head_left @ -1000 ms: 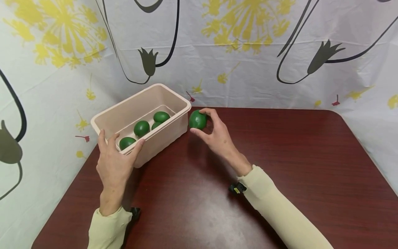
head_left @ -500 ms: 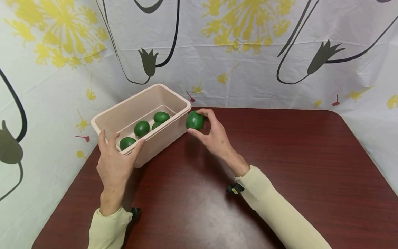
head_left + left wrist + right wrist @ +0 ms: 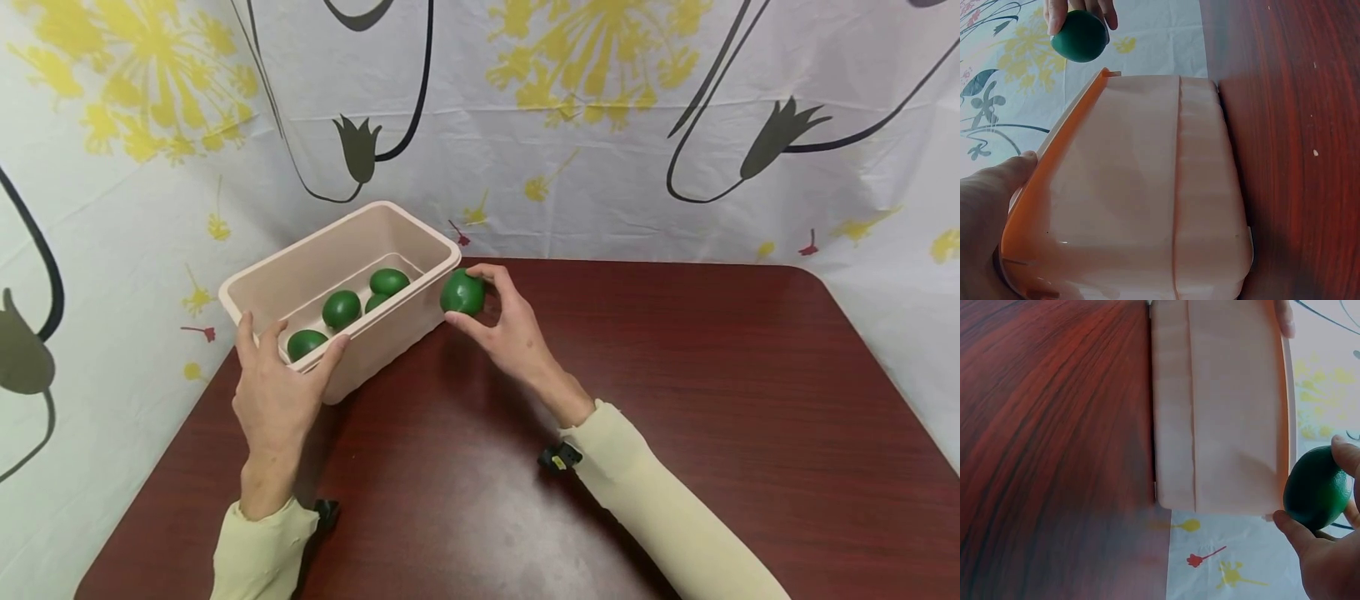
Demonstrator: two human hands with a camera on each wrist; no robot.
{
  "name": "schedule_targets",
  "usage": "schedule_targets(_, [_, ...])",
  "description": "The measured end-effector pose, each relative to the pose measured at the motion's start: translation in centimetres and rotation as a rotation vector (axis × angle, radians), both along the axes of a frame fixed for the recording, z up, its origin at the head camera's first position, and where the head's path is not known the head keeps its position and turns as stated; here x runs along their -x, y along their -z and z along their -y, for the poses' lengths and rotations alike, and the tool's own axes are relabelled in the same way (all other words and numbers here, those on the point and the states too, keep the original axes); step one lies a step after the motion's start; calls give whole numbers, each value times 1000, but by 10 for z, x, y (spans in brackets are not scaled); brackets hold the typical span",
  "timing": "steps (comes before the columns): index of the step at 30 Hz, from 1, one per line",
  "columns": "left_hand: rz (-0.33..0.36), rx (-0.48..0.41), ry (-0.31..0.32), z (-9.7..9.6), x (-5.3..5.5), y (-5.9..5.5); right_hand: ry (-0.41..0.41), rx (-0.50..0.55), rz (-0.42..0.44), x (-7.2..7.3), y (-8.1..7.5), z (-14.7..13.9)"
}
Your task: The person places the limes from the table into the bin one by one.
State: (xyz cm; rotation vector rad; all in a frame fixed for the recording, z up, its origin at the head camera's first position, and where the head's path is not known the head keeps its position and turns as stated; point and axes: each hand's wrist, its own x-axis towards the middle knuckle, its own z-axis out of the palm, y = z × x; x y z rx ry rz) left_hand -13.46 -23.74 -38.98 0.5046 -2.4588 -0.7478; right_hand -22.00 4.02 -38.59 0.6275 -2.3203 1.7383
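Observation:
My right hand (image 3: pixel 517 337) pinches a smooth, dark green oval fruit (image 3: pixel 462 292) between thumb and fingers, at the right end of a beige plastic bin (image 3: pixel 397 337). In the right wrist view the fruit (image 3: pixel 1316 487) overlaps the bin's rim; the left wrist view shows the same fruit (image 3: pixel 1080 36) beyond the bin's far end. My left hand (image 3: pixel 273 400) grips the bin's near left corner, fingers over the end rim and thumb on the long side's rim. Inside the bin lie several like green fruits (image 3: pixel 342 310), one partly hidden by the near wall.
The bin stands at the back left of a dark red wooden table (image 3: pixel 675 375). Behind and left of it hangs a white cloth (image 3: pixel 585 192) with yellow and grey plant prints. Small dark devices (image 3: pixel 560 457) sit at both sleeve cuffs.
My right hand has moved slightly left with the green fruit, closer over the bin's right end. The left hand and the bin have stayed where they were.

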Motion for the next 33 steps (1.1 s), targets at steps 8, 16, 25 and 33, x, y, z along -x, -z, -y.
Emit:
schedule_targets(8, [-4,4,3,1,1,0,-8,22,0,0,-2,3])
schedule_targets(16, [-8,2,0,1,1,0,-21,39,-1,0,-3,6])
schedule_targets(25, [-17,-7,-6,1,1,1,-41,72,3,3,0,12])
schedule_targets(33, [-20,-5,-7,1,1,1,-50,78,-8,2,1,16])
